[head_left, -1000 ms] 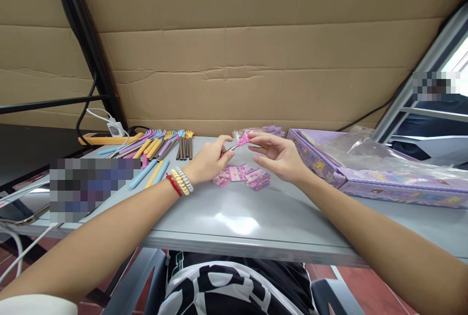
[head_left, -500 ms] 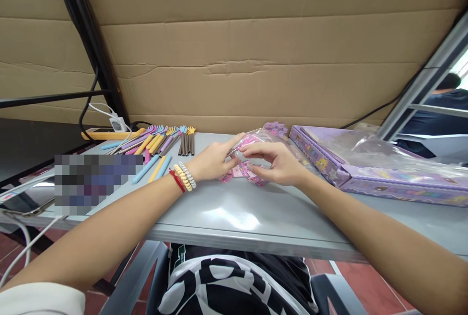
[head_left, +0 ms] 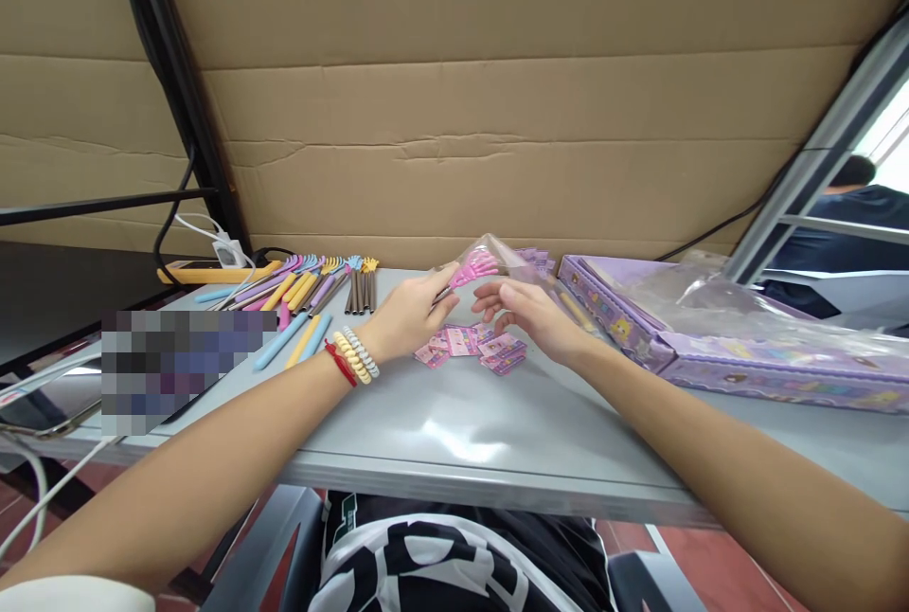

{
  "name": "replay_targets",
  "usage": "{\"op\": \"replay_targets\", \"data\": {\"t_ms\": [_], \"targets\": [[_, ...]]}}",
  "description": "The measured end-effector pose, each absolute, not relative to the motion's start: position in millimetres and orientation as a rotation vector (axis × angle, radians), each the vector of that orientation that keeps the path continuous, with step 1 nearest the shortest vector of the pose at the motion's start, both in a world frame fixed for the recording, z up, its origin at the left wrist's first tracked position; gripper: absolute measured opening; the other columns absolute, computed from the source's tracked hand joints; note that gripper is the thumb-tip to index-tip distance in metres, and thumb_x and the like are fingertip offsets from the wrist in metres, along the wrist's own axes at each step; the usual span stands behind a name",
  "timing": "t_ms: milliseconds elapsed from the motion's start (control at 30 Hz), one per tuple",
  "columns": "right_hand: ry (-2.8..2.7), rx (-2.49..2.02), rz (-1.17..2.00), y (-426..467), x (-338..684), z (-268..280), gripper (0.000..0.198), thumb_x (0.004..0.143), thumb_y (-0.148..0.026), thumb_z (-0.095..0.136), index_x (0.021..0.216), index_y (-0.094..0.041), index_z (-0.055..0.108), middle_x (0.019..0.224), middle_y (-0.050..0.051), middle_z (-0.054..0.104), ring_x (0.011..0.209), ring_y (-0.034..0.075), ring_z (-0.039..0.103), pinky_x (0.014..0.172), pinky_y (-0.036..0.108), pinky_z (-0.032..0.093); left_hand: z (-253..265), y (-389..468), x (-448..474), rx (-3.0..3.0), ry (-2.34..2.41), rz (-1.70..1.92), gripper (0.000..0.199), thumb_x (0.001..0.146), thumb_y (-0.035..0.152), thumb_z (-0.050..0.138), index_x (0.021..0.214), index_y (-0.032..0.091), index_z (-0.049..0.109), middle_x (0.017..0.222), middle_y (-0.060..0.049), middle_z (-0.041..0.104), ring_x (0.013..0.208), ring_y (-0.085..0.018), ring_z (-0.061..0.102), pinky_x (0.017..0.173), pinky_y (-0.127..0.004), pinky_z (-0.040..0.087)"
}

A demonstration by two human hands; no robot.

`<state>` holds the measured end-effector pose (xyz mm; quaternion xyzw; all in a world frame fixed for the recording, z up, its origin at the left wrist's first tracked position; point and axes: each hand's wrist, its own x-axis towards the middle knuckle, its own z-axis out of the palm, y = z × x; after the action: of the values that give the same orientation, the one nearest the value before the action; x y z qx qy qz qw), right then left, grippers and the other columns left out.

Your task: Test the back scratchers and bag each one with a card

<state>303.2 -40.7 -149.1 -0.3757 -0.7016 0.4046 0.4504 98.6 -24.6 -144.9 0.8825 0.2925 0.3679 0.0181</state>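
My left hand (head_left: 412, 312) is closed around a back scratcher with a pink claw-shaped head (head_left: 475, 266); its metal shaft is mostly hidden by my fingers. Just right of it, my right hand (head_left: 531, 314) hovers with fingers apart and curved, holding nothing I can see. A clear plastic bag (head_left: 501, 257) lies behind and beside the pink head; whether the head is inside it I cannot tell. Small pink printed cards (head_left: 461, 340) are spread on the table below my hands. More back scratchers (head_left: 302, 288) in yellow, purple and blue lie in a row to the left.
A purple box (head_left: 674, 364) with clear plastic on top sits at the right. More pink cards (head_left: 536, 259) lie at the back. A white plug (head_left: 228, 252) with cables and a yellow object (head_left: 205, 273) are at the back left. Cardboard (head_left: 497, 100) walls off the table (head_left: 398, 423).
My right hand has drawn back from the back scratcher and opened its fingers. The pink head and the cards now show more clearly. The view has tilted up slightly.
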Motion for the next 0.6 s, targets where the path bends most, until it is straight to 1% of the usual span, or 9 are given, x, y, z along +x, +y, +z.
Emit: {"op": "replay_targets", "data": {"t_ms": [100, 167, 233, 333, 433, 500, 533, 600], "targets": [[-1.469, -0.897, 1.114, -36.0, 305.7, -147.7, 0.050, 0.069, -0.069, 0.057, 0.069, -0.019, 0.055, 0.064, 0.003, 0.058, 0.053, 0.013, 0.049, 0.047, 0.026, 0.041, -146.7, -23.1, 98.2, 2.756, 0.954, 1.128, 0.046, 0.090, 0.023, 0.041, 0.135, 0.011, 0.044, 0.120, -0.013, 0.062, 0.102, -0.019, 0.060, 0.089, -0.031, 0.046], [-1.363, -0.902, 1.133, -35.2, 308.7, -145.1, 0.049, 0.073, -0.069, 0.052, 0.069, -0.020, 0.054, 0.060, 0.002, 0.056, 0.049, 0.012, 0.047, 0.045, 0.026, 0.039, -147.9, -22.5, 98.0, 2.765, 0.960, 1.129, 0.046, 0.091, 0.024, 0.041, 0.135, 0.011, 0.044, 0.118, -0.013, 0.063, 0.102, -0.020, 0.060, 0.089, -0.033, 0.046], [-1.345, -0.864, 1.170, -36.0, 310.5, -142.4, 0.050, 0.076, -0.069, 0.046, 0.080, -0.021, 0.058, 0.071, 0.005, 0.062, 0.056, 0.015, 0.053, 0.049, 0.027, 0.042, -148.7, -22.7, 97.9, 2.775, 0.947, 1.108, 0.047, 0.091, 0.025, 0.041, 0.137, 0.012, 0.042, 0.116, -0.012, 0.064, 0.100, -0.020, 0.062, 0.088, -0.034, 0.047], [-1.389, -0.758, 1.253, -37.8, 308.9, -140.5, 0.060, 0.078, -0.073, 0.035, 0.097, -0.021, 0.059, 0.091, 0.009, 0.067, 0.079, 0.021, 0.063, 0.060, 0.031, 0.049, -149.1, -23.8, 97.9, 2.811, 0.886, 1.067, 0.047, 0.092, 0.025, 0.040, 0.138, 0.012, 0.040, 0.121, -0.013, 0.062, 0.102, -0.020, 0.061, 0.089, -0.033, 0.047], [-1.375, -0.710, 1.287, -37.3, 305.0, -141.7, 0.064, 0.080, -0.073, 0.029, 0.107, -0.022, 0.057, 0.095, 0.009, 0.068, 0.092, 0.024, 0.063, 0.069, 0.035, 0.052, -149.0, -24.9, 97.6, 2.866, 0.793, 1.017, 0.048, 0.093, 0.025, 0.039, 0.140, 0.013, 0.037, 0.129, -0.013, 0.056, 0.107, -0.019, 0.059, 0.090, -0.031, 0.046], [-1.306, -0.697, 1.274, -35.4, 303.8, -143.2, 0.055, 0.083, -0.066, 0.034, 0.112, -0.024, 0.054, 0.096, 0.007, 0.069, 0.094, 0.023, 0.064, 0.074, 0.038, 0.053, -149.0, -25.6, 97.2, 2.894, 0.785, 0.964, 0.049, 0.093, 0.026, 0.039, 0.140, 0.014, 0.035, 0.126, -0.013, 0.058, 0.103, -0.019, 0.060, 0.086, -0.030, 0.046], [-1.261, -0.688, 1.258, -34.3, 303.9, -143.8, 0.048, 0.084, -0.060, 0.039, 0.114, -0.024, 0.053, 0.096, 0.006, 0.069, 0.094, 0.023, 0.064, 0.076, 0.039, 0.053, -148.9, -26.0, 97.0, 2.902, 0.800, 0.928, 0.050, 0.093, 0.027, 0.040, 0.141, 0.015, 0.034, 0.120, -0.013, 0.062, 0.097, -0.019, 0.062, 0.083, -0.030, 0.047], [-1.185, -0.668, 1.220, -32.5, 304.9, -144.3, 0.037, 0.084, -0.045, 0.047, 0.114, -0.024, 0.053, 0.098, 0.004, 0.069, 0.094, 0.022, 0.065, 0.079, 0.040, 0.053, -148.6, -27.4, 96.8, 2.893, 0.859, 0.861, 0.055, 0.093, 0.029, 0.041, 0.144, 0.017, 0.027, 0.100, -0.008, 0.068, 0.081, -0.017, 0.063, 0.072, -0.028, 0.046]]}}
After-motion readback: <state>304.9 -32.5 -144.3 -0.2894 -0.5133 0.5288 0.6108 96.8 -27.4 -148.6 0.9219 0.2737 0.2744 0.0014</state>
